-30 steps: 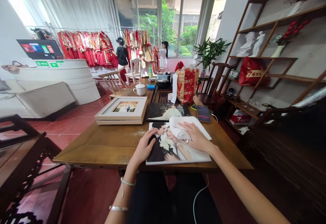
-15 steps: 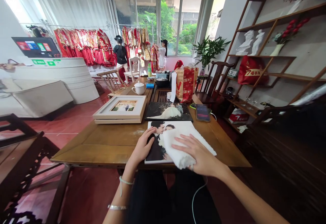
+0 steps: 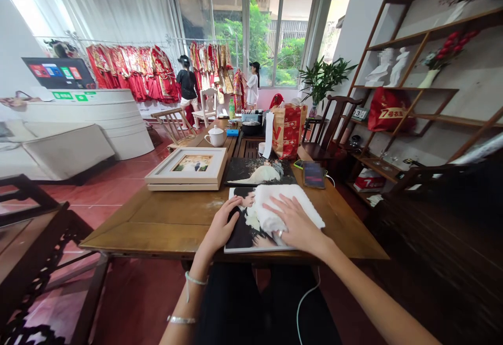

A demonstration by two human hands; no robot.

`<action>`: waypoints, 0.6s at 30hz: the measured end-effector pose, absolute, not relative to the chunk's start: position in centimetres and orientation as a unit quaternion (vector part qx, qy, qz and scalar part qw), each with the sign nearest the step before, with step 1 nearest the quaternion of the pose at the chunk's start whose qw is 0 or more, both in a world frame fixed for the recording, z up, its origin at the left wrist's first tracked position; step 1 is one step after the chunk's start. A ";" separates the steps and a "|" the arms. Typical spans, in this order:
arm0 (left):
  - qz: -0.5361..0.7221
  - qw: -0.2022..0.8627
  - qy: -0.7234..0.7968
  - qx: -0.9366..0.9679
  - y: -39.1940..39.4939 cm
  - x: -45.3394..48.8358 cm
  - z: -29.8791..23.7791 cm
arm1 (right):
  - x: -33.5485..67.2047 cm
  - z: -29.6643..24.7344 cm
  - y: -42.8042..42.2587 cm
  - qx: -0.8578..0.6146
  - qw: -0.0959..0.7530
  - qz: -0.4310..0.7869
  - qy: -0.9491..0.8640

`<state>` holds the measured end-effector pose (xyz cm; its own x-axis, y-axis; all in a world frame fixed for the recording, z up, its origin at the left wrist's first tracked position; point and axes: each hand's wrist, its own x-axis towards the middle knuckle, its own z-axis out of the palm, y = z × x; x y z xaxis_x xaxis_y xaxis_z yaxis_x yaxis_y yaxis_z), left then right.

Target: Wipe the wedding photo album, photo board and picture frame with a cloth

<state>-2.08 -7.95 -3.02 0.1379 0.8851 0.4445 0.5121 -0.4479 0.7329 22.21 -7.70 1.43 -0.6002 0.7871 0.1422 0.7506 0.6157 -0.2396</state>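
A large wedding photo print point(image 3: 243, 232) lies flat at the near edge of the wooden table point(image 3: 173, 219). My left hand point(image 3: 220, 227) rests on its left edge, fingers curled over the border, steadying it. My right hand point(image 3: 294, 224) lies flat with spread fingers on a white cloth point(image 3: 283, 201), pressing it onto the right half of the print. The cloth covers most of the picture's right side.
Behind the print lie a dark photo print point(image 3: 259, 172), a stack of framed pictures point(image 3: 188, 169) and a phone point(image 3: 313, 174) on a cable. Farther back stand a white teapot point(image 3: 215, 136) and a red bag point(image 3: 288, 130). Shelves stand at right; two people are by the clothes racks.
My right hand slid the cloth down toward the near edge of the print, then back up toward its middle. The left hand stayed on the left edge.
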 end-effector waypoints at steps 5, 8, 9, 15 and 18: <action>0.451 0.215 0.478 0.723 -8.1 -2.0 -3.0 | 22.6 1.7 -13.4 -0.351 0.102 0.105 -0.925; 0.450 0.214 0.478 0.723 -8.1 -1.9 -3.0 | 23.1 1.9 -13.6 -0.342 0.105 0.112 -0.927; 0.448 0.214 0.479 0.724 -8.1 -1.9 -3.0 | 23.3 1.9 -13.1 -0.349 0.110 0.110 -0.924; 0.437 0.213 0.489 0.724 -8.0 -2.0 -3.0 | 24.3 1.6 -6.1 -0.424 0.131 0.085 -0.892; 0.437 0.216 0.485 0.726 -7.9 -1.9 -2.9 | 24.0 1.7 -2.9 -0.480 0.121 0.086 -0.864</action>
